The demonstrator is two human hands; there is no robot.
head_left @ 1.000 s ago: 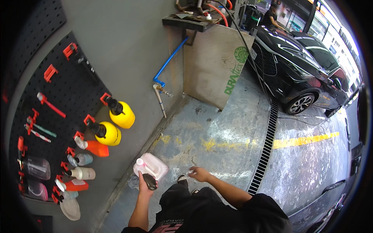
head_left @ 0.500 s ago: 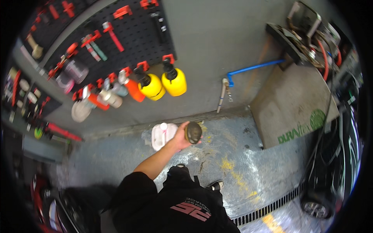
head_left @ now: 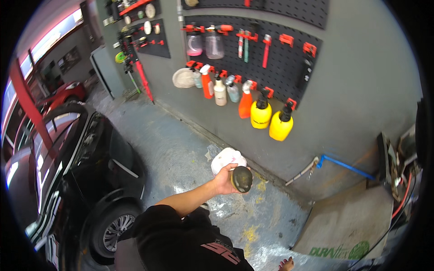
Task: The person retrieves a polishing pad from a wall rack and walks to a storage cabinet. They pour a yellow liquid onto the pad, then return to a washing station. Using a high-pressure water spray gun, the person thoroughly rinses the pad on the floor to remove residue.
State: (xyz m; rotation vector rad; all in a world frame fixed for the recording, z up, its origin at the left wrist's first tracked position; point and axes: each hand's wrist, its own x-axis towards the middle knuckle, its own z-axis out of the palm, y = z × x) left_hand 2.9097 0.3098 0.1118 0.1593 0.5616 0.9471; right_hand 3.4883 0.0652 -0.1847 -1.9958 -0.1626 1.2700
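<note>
My left hand point(head_left: 222, 181) is wrapped round a dark, rounded thing point(head_left: 242, 179) with an olive-brown side. Its exact kind I cannot make out. That hand is held out in front of my body, above the floor. Partly hidden behind the hand, a white plastic container point(head_left: 224, 157) with faint pink marks appears on the floor near the wall. Low at the picture's bottom edge, my right hand point(head_left: 285, 264) shows only in part, its fingers loosely bent and apart, with nothing visible in them.
Black pegboards point(head_left: 253, 43) on the grey wall carry spray bottles, including yellow ones point(head_left: 281, 126), and brushes. A black car point(head_left: 97, 158) stands at the left. To the right are a blue pipe point(head_left: 346, 165) and a large beige panel point(head_left: 348, 221).
My view has swung left, bringing the black car in and shifting the wall and pegboards rightward. My left hand still holds the dark rounded thing. My right hand has come into view.
</note>
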